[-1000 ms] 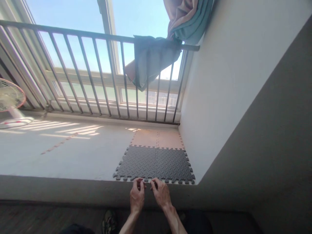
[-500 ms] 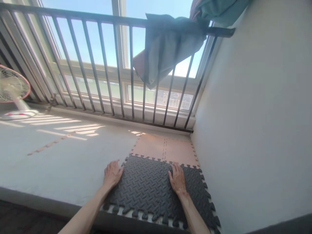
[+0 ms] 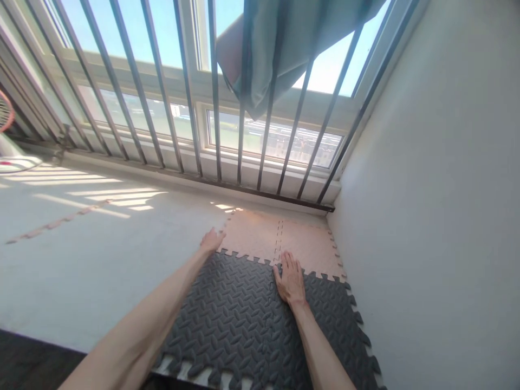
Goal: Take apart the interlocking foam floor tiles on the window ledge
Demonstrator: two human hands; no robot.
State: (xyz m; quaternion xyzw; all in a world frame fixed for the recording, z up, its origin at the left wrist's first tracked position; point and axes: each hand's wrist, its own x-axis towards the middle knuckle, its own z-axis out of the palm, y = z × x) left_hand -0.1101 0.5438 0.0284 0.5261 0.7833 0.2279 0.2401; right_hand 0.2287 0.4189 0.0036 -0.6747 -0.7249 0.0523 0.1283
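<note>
Two dark grey interlocking foam mats [image 3: 239, 319] lie on a raised white ledge [image 3: 81, 260], joined to two pale pink foam mats [image 3: 260, 238] behind them. My left hand [image 3: 212, 239] reaches to the far left corner where grey meets pink, fingers bent down onto the edge. My right hand [image 3: 290, 279] lies flat and open on the grey mats at the toothed seam with the pink ones, fingers pointing toward the window.
A metal railing [image 3: 182, 92] with vertical bars runs along the window at the back. Teal cloth [image 3: 280, 49] hangs over the bars. A white wall [image 3: 426, 189] closes the right side next to the mats. A fan base [image 3: 12, 162] shows at far left.
Both hands moved from the mats' near edge forward across the grey mats to the seam with the pink ones. The view came closer and lower over the ledge.
</note>
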